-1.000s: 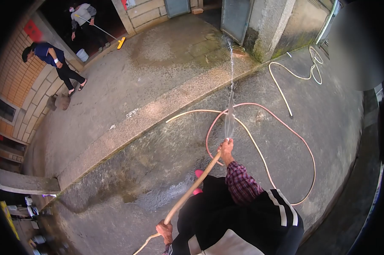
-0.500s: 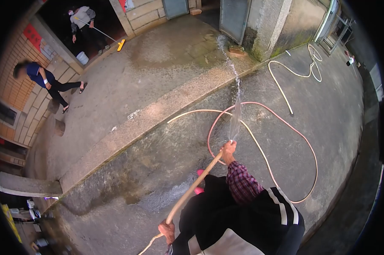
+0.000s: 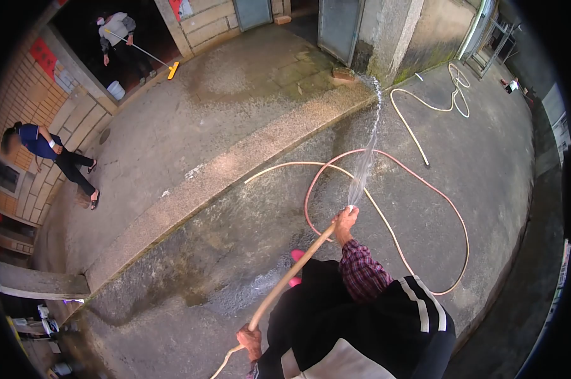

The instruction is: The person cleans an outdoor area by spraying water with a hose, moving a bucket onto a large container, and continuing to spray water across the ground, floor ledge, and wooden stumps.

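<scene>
A tan hose (image 3: pixel 290 276) runs slantwise through both my hands. My right hand (image 3: pixel 345 225) is closed round its front end, near the mouth, where water (image 3: pixel 363 169) fans out and narrows into a stream. That stream lands by the foot of the pillar (image 3: pixel 386 47), at the end of the raised stone edge (image 3: pixel 235 170). Lower down and to the left, my left hand (image 3: pixel 249 342) grips the same hose farther back. The thinner tail of the hose hangs below this hand and leaves the view.
A pink hose (image 3: pixel 453 205) and a cream hose (image 3: pixel 386 224) loop over the wet concrete; another pale hose (image 3: pixel 418 131) lies farther off. One person (image 3: pixel 55 148) walks at left; another in a doorway holds a yellow-headed broom or squeegee (image 3: pixel 173 70). A brick (image 3: pixel 343 74) lies near the pillar.
The water stream has swung right, from the raised paving by the brick to the pillar's foot. My right hand shifted slightly right. The person in blue has moved left and nearer.
</scene>
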Demonstrator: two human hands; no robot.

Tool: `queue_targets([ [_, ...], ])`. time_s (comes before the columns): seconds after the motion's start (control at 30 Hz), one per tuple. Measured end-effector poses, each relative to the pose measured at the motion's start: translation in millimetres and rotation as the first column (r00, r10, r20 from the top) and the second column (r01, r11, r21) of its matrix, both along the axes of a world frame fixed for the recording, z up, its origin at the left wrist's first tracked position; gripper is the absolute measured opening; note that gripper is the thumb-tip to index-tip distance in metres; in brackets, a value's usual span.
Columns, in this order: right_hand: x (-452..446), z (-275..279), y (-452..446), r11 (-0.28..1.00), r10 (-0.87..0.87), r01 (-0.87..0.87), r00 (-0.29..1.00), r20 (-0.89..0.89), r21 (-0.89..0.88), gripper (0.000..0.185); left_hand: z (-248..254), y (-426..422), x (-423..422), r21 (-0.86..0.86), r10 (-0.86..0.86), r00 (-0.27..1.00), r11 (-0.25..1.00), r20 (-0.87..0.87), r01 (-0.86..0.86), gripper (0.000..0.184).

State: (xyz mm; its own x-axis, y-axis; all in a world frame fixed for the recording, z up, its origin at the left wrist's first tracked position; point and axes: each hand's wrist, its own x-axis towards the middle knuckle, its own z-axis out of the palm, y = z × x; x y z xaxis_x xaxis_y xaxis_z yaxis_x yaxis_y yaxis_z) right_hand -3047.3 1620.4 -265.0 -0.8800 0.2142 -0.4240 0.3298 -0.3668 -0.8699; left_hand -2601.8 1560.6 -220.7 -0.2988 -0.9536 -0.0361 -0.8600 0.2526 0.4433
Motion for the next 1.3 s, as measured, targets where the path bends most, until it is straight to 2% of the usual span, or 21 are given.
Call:
queue_targets([
  [0.37,2,21,8,0.999,0.037,-0.036,0.994,-0.098,0.013,0.012,-8,13,4,-0.003,0.003,1.000,1.000,-0.005,-0.003,0.022],
  [0.57,-2,8,12,0.997,-0.015,0.016,1.000,-0.011,0.082,0.010,-1,12,1,0.027,-0.007,0.999,1.000,-0.047,0.008,0.019],
  [0.73,-2,-20,21,0.983,-0.007,-0.018,0.991,0.136,0.185,0.011,1,11,3,0.044,0.004,1.000,0.999,-0.014,-0.004,0.019],
  [0.83,1,-31,24,0.977,0.018,-0.041,0.993,0.113,0.207,0.018,4,13,6,-0.028,-0.019,1.000,0.999,0.007,0.020,0.022],
  [1.07,5,-24,0,0.943,0.276,-0.301,0.945,0.175,0.138,0.018,24,26,16,-0.002,0.008,1.000,1.000,-0.030,-0.008,0.018],
  [1.13,6,-20,-13,0.923,0.371,-0.376,0.926,0.066,0.086,0.009,26,30,21,0.007,0.031,0.998,0.999,-0.054,-0.031,0.017],
  [1.3,8,-9,-44,0.873,0.479,-0.482,0.876,0.066,0.070,0.006,24,40,28,-0.033,0.068,0.997,0.997,-0.027,-0.069,0.014],
])
